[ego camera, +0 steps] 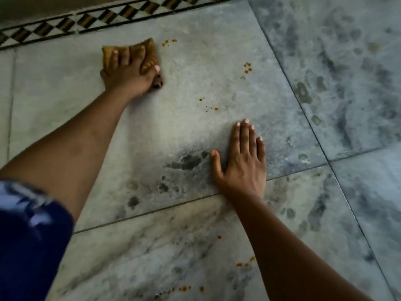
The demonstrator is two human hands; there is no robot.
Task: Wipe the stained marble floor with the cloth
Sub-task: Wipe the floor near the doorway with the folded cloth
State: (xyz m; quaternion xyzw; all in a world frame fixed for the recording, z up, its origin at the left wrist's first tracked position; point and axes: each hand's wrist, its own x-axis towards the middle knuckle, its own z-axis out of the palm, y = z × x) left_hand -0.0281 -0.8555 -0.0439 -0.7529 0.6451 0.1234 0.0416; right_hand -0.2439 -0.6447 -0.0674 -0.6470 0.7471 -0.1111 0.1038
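The cloth (149, 47) lies bunched on the marble floor (195, 68) at upper left, just short of the checkered border (91, 19). The left hand (128, 70) presses on it, fingers clamped over it. Orange stains (247, 68) dot the bare tile to its right. The right hand (243, 164) lies flat, fingers together, across a tile joint.

Single head view, looking forward and steeply down, close over marble floor (195, 68); patterned border (104, 17) at top.
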